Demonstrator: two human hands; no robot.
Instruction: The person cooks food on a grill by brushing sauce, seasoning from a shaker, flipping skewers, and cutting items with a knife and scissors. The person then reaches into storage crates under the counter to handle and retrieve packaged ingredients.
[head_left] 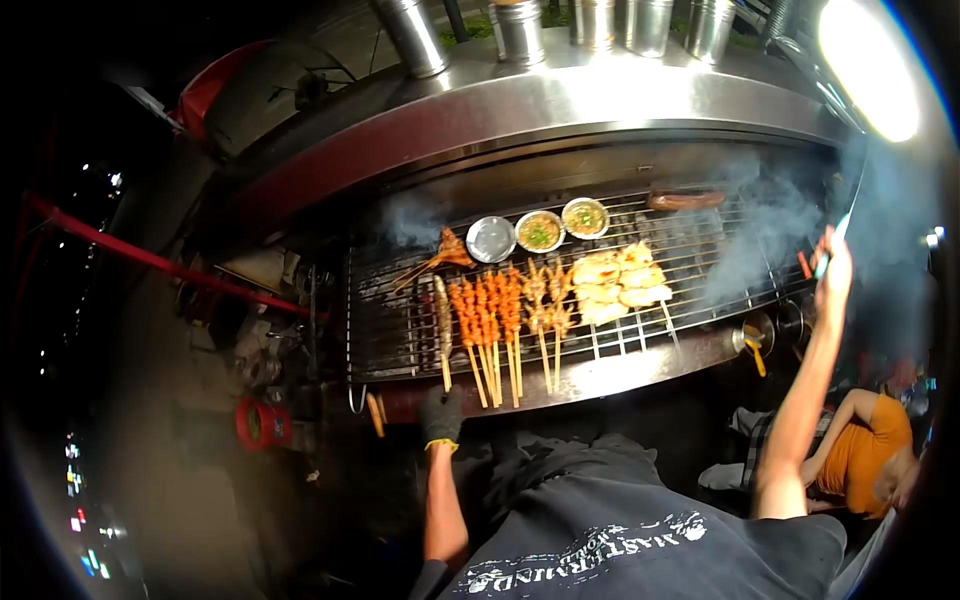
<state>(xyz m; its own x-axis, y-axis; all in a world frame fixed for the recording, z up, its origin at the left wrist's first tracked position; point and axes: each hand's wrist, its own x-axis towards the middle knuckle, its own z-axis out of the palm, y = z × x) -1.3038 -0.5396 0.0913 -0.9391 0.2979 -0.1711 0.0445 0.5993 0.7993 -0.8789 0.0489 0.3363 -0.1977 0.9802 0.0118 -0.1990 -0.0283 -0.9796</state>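
A dark glove with a yellow cuff covers my left hand (442, 417), which is closed at the grill's front edge round the lower end of a fish skewer (444, 325). Beside that skewer lie several red-orange meat skewers (487, 308) and several paler, frilly skewers (547, 300). Pale flat pieces (618, 282) on sticks lie further right. My bare right hand (833, 275) is raised at the grill's right end, closed on a long thin tool (842, 232) with a teal part. Smoke and glare blur the tool's far end.
On the grill grate (400, 340) sit a foil cup (491, 240), two filled cups (540, 231), a brown skewer (452, 250) and a sausage (686, 201). Metal canisters (648, 27) line the back shelf. A bright lamp (868, 68) hangs right. A person in orange (872, 455) sits nearby.
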